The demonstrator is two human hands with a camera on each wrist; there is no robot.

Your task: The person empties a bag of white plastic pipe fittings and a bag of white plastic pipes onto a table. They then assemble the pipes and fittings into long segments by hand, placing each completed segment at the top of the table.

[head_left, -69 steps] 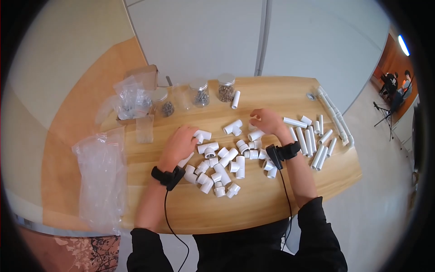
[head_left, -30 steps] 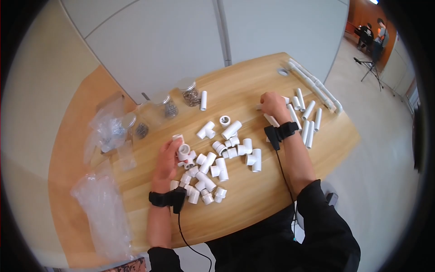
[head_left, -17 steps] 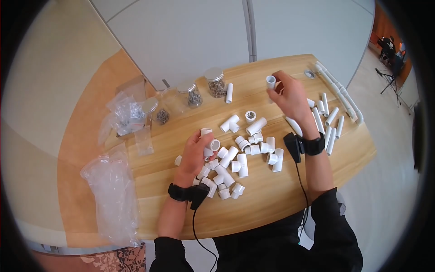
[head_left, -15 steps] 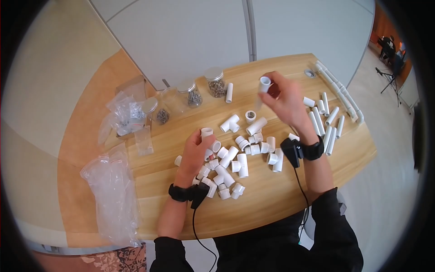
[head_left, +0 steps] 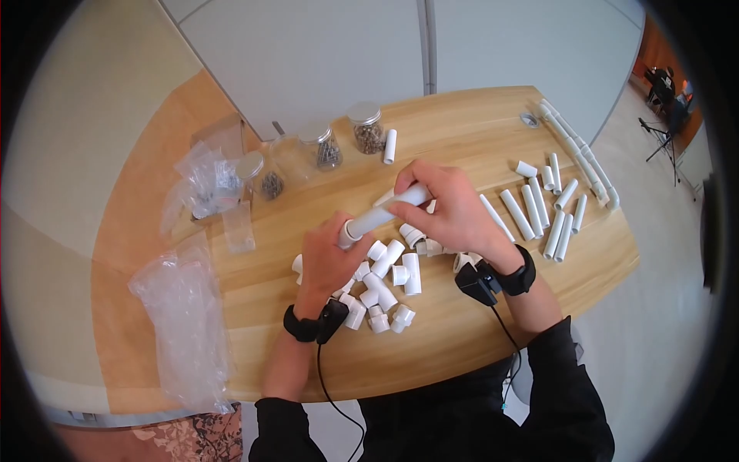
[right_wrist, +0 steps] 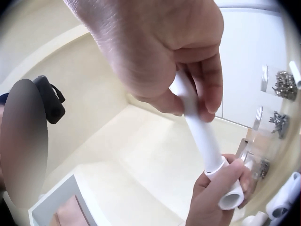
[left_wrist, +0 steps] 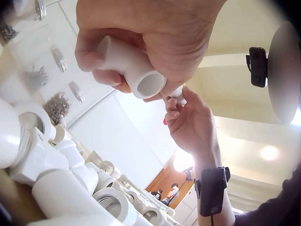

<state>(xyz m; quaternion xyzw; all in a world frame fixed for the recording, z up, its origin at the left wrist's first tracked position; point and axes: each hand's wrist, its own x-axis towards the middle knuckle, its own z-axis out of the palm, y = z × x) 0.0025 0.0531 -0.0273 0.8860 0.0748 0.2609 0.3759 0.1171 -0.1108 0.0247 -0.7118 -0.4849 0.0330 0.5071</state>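
Observation:
My left hand grips a white tee fitting, one round opening of which faces the left wrist camera. Between thumb and fingers, my right hand pinches a straight white pipe near its far end. In the right wrist view the pipe runs down into the fitting's upper opening, the two touching. How deep the pipe sits inside cannot be seen. Below both hands lie several loose white fittings on the wooden table.
Short white pipes lie at the right, with long joined pipes along the right edge. Lidded jars of metal pieces stand at the back. Clear plastic bags and an opened box are at the left.
The right hand has picked up a pipe from the right side and brought it left and down to the fitting. The left hand took hold of that fitting and has turned it towards the pipe.

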